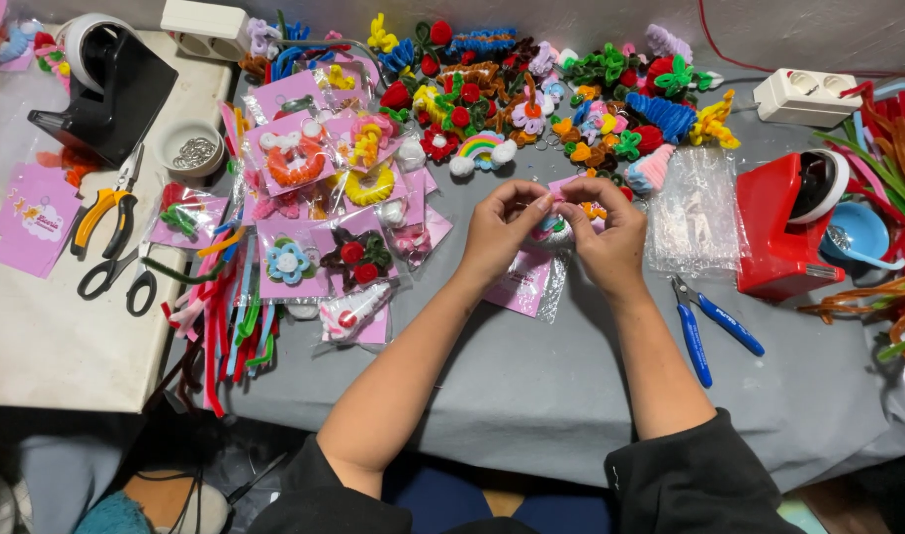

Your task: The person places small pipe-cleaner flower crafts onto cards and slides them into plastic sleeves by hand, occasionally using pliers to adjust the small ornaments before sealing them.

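A small fuzzy pipe-cleaner ornament in a clear plastic sleeve (553,232) sat between the two hands, low over the grey cloth-covered table (531,396); most of it was hidden, so its shape could not be told. The left hand (500,229) pinched its upper edge, thumb and fingers (538,205) drawn narrow on it. The right hand (608,233) met it from the other side, fingertips closed on the same edge, touching those of the left. Beneath the hands lay a pink printed card in a clear bag (527,285), partly covered by the left wrist.

Just right of the right hand lay a stack of empty clear plastic bags (693,213), and near the right forearm a pair of blue-handled pliers (707,326). Further right stood a red tape dispenser (783,232), with a bundle of brown and green pipe cleaners (892,178) beyond it.

Behind the hands spread a heap of loose multicoloured pipe-cleaner flowers and figures (571,99), among them a small rainbow with white ends (481,150). To the left was a pile of bagged ornaments on pink cards (324,188), with red, blue and pink straight pipe cleaners (225,316) lying below it. Well apart on a pale board at the far left were black-handled scissors (116,277), orange-handled pliers (108,213), a small bowl of metal rings (192,150) and a black tape dispenser (111,84).
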